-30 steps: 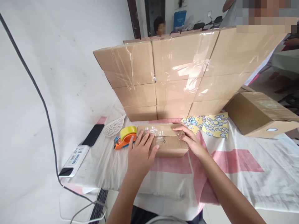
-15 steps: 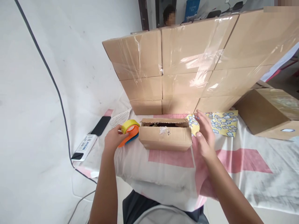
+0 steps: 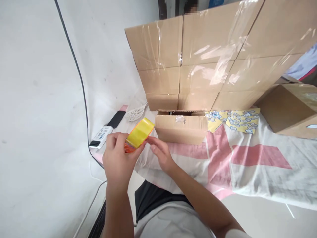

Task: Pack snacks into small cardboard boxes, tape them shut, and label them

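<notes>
My left hand [image 3: 120, 153] grips an orange tape dispenser [image 3: 129, 148] loaded with a roll of yellow tape [image 3: 140, 132], held tilted above the table's left part. My right hand [image 3: 160, 153] is open, its fingers stretched toward the dispenser's right side. The fingertips reach its edge; whether they touch the tape is unclear. Just beyond my right hand stands a small cardboard box [image 3: 182, 129], its top partly open with a dark gap along it. A scrap of clear tape and a small hole mark the box's front.
A tall wall of taped cardboard boxes [image 3: 205, 56] stands behind. Yellow printed sheets [image 3: 244, 120] lie right of the box, beside an open carton [image 3: 289, 109]. At left are a white slotted scoop [image 3: 136, 113], a black phone-like object [image 3: 117, 119], a power strip [image 3: 101, 136] and a cable [image 3: 79, 72].
My left hand has lifted the tape dispenser off the table and turned it. My right hand has moved left from beside the box to the dispenser. The view has shifted.
</notes>
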Tool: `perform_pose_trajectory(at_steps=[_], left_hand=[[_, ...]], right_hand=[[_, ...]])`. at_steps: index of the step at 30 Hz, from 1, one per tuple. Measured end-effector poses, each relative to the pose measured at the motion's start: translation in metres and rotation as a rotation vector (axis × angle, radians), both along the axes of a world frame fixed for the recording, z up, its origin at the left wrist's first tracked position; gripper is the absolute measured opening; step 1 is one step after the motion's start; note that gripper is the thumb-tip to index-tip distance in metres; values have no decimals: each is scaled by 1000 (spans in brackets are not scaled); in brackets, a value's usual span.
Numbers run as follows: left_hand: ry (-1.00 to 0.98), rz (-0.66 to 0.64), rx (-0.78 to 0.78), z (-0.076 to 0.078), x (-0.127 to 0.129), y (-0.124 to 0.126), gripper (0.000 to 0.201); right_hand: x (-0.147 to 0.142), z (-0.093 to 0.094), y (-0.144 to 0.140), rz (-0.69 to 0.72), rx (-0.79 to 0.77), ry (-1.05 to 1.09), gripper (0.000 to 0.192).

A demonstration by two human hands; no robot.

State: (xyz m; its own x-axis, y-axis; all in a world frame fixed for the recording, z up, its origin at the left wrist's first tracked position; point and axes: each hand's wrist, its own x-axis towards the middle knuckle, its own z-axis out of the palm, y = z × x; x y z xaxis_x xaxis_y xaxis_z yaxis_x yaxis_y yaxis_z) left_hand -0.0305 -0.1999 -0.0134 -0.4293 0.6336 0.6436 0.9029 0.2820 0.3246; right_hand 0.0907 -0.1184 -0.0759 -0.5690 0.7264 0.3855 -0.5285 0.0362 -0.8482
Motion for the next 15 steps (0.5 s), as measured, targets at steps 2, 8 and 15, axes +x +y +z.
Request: perform_pose_trajectory(at_steps=[2, 8, 15], left_hand=[[34, -48, 32, -5, 13, -12, 37], [-82, -160, 88, -29, 20, -38, 35], [-369, -330, -13, -39, 12, -74, 36]], right_hand=[[-5, 7, 0, 3, -19, -20, 46], [3, 22, -24, 118, -137, -35, 44], [18, 20, -34, 28, -256, 20, 52]])
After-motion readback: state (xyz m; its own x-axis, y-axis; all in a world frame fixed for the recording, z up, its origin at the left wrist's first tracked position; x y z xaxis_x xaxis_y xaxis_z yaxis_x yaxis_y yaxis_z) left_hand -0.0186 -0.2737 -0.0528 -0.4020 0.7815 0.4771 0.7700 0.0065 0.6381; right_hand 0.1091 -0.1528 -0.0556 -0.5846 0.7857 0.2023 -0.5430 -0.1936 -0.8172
